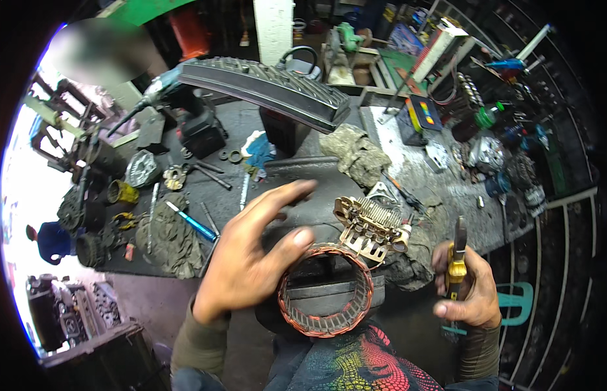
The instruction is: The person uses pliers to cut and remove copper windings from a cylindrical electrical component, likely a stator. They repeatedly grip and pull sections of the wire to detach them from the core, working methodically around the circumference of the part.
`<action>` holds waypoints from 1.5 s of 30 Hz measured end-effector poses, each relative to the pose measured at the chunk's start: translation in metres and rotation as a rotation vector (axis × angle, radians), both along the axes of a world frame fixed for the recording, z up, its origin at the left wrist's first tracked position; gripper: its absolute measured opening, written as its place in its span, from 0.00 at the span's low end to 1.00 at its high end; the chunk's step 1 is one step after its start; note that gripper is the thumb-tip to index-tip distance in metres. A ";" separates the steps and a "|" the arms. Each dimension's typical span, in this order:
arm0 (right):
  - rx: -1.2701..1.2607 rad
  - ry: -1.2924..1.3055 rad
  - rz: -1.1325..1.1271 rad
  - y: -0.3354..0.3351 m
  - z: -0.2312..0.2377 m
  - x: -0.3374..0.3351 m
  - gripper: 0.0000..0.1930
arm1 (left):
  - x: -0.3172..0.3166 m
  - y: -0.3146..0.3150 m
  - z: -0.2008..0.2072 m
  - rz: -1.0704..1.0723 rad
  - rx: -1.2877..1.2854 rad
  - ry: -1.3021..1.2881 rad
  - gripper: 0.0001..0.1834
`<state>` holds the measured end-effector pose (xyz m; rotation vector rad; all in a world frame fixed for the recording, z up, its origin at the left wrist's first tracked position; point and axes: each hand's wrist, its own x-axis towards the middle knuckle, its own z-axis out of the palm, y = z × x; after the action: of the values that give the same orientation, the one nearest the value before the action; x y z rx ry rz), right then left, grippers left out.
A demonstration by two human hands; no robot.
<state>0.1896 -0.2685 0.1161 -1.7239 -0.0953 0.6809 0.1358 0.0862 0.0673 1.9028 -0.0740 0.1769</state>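
Observation:
A ring-shaped alternator stator (pixel 365 301) with copper-red windings stands close to my body, its opening facing up. Against its far right rim rests a brass-coloured rectifier (pixel 370 221) with fins and metal tabs. My left hand (pixel 254 251) hovers by the stator's left far edge, fingers spread and thumb apart, with nothing in it. Off to the right, my right hand (pixel 473 290) is wrapped round what look like pliers (pixel 456 268) with yellow-and-black handles. The fingers hide part of that tool, and its lower end is blurred.
A long black ribbed part (pixel 264 91) lies across the bench's far side, near a cordless power tool (pixel 192 114). Rags (pixel 355 155), a blue pen-like tool (pixel 192 221), a battery (pixel 419 120) and a bottle (pixel 476 122) surround the work. A teal stool (pixel 517 304) stands right.

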 end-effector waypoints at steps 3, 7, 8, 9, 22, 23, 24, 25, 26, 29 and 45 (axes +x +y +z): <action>-0.042 0.094 -0.068 0.007 0.016 -0.028 0.36 | 0.051 -0.002 -0.017 -0.430 -0.151 -0.007 0.28; -0.090 0.167 -0.102 0.020 0.031 -0.053 0.21 | 0.074 -0.002 -0.019 -0.602 -0.350 0.191 0.26; -0.120 0.148 -0.062 0.024 0.033 -0.056 0.21 | 0.075 -0.002 -0.019 -0.605 -0.368 0.173 0.25; -0.137 0.127 -0.012 0.028 0.035 -0.056 0.20 | 0.074 -0.002 -0.019 -0.581 -0.317 0.121 0.25; -0.423 0.252 0.239 0.082 0.060 -0.009 0.20 | 0.051 -0.005 -0.039 -0.312 -0.197 -0.195 0.22; -0.443 0.255 0.264 0.084 0.065 -0.005 0.20 | 0.051 -0.006 -0.039 -0.317 -0.196 -0.206 0.22; -0.478 0.263 0.281 0.086 0.070 -0.002 0.20 | 0.051 -0.006 -0.039 -0.313 -0.192 -0.209 0.22; -0.512 0.272 0.297 0.089 0.074 0.001 0.21 | 0.051 -0.006 -0.039 -0.314 -0.183 -0.224 0.22; -0.540 0.241 0.321 0.091 0.079 0.003 0.21 | 0.051 -0.006 -0.040 -0.312 -0.175 -0.241 0.22; -0.616 0.230 0.334 0.099 0.088 0.007 0.21 | 0.051 -0.006 -0.040 -0.309 -0.172 -0.254 0.23; -1.069 0.025 0.620 0.131 0.124 0.038 0.16 | 0.052 -0.007 -0.041 -0.321 -0.198 -0.260 0.22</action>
<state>0.2271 -0.1371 0.2404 -2.7448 -0.2945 1.3639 0.1881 0.0793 0.0262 1.6373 -0.5158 0.2044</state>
